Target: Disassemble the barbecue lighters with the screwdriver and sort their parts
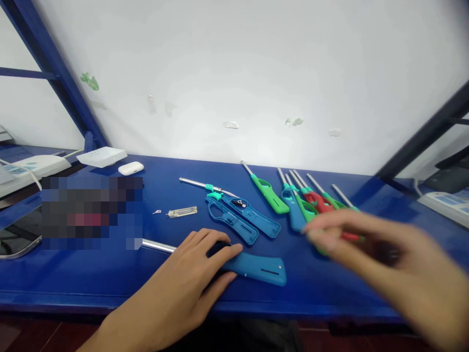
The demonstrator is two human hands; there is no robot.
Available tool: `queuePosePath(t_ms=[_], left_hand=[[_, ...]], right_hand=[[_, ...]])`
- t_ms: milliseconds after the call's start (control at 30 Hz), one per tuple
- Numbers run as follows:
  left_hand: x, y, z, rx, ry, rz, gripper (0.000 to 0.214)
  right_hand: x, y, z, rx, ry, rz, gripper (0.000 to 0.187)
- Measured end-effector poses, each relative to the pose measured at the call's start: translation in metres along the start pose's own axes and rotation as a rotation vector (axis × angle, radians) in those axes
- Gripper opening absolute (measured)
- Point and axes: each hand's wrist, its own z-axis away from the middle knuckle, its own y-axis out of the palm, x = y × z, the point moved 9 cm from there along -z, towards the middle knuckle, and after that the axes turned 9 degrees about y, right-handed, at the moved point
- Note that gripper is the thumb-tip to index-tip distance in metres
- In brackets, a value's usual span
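Observation:
My left hand (200, 274) is closed over the middle of a blue long-necked lighter (256, 266) lying flat near the table's front edge. Its metal tube (158, 245) points left from under my fingers. To the right, my right hand (370, 254) is raised and blurred, thumb and fingers pinched together. What it holds is hard to make out; a red and dark shape shows inside the palm. Behind my left hand lies an opened blue lighter (234, 215), its two handle halves apart. A clear fuel tank (182, 211) and a tiny white part (157, 211) lie left of it.
Several lighters lie at the right, among them a green one (270, 195), a blue one (292, 208) and a red one (318, 200). A white earbud case (131, 168), a white box (101, 157) and a phone (20, 234) are at the left. A white wall (234, 73) stands behind.

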Motion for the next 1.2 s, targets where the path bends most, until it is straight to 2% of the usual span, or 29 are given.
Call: queuePosePath(t_ms=[100, 200, 467, 667, 833, 967, 1067, 1133, 1200], left_hand=[[0.000, 0.000, 0.001, -0.011, 0.002, -0.005, 0.046], [0.000, 0.000, 0.001, -0.013, 0.007, -0.005, 0.046], [0.000, -0.001, 0.001, -0.006, 0.000, 0.009, 0.047], [-0.001, -0.001, -0.001, 0.008, -0.009, 0.026, 0.047], [-0.002, -0.001, -0.002, 0.004, -0.001, 0.023, 0.047], [-0.002, -0.001, -0.002, 0.021, -0.012, 0.037, 0.046], [-0.002, 0.000, -0.002, 0.037, -0.021, 0.046, 0.046], [-0.003, 0.000, -0.002, 0.047, -0.019, 0.046, 0.045], [-0.003, 0.000, -0.001, 0.048, -0.021, 0.034, 0.044]], right_hand=[[-0.022, 0.043, 0.011, 0.277, 0.130, 0.116, 0.017], [-0.038, 0.065, 0.016, 0.346, 0.203, 0.145, 0.015], [-0.041, 0.064, 0.012, 0.369, 0.161, 0.149, 0.019], [-0.027, 0.066, 0.009, 0.364, 0.049, 0.179, 0.022], [-0.018, 0.062, 0.003, 0.401, 0.012, 0.147, 0.022], [0.003, 0.059, -0.010, 0.364, -0.067, 0.158, 0.026], [0.030, 0.076, -0.021, 0.364, -0.137, 0.237, 0.021], [0.051, 0.102, -0.027, 0.437, -0.170, 0.286, 0.014], [0.072, 0.130, -0.034, 0.506, -0.195, 0.299, 0.018]])
